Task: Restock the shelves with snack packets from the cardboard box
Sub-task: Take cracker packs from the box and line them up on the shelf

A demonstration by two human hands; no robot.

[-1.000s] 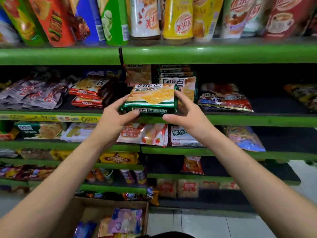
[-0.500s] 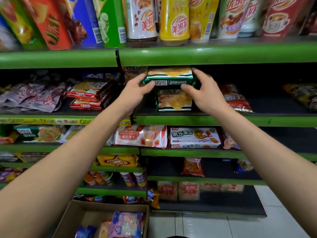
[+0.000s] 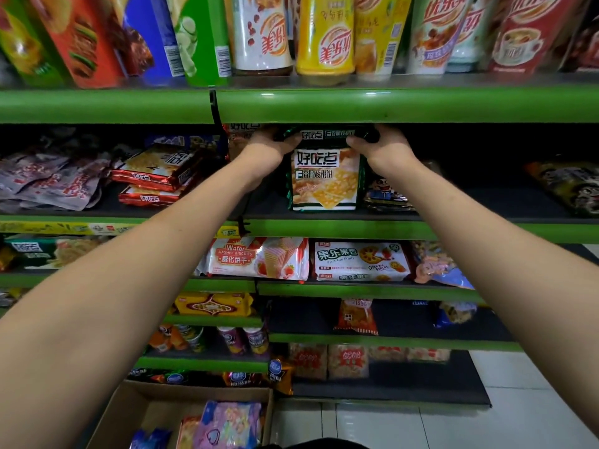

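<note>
Both hands reach into the second shelf [image 3: 340,229] from the top, in the upper middle of the frame. The left hand [image 3: 270,147] and the right hand [image 3: 377,147] each clasp one end of a green snack packet [image 3: 327,135], held flat just under the green lip of the shelf above. This packet sits on top of an upright packet of the same brand [image 3: 325,181], which stands on the dark shelf surface between the two wrists. To the left on the same shelf lie two stacked red packets [image 3: 155,175], and to the right a packet with a cartoon figure [image 3: 385,192] rests just beside the upright one. On the shelf below are a wafer packet [image 3: 256,259] and a fruit biscuit packet [image 3: 361,261] side by side. At the bottom of the frame the cardboard box [image 3: 129,413] stands open on the floor, with a purple packet [image 3: 230,424] and others inside.
</note>
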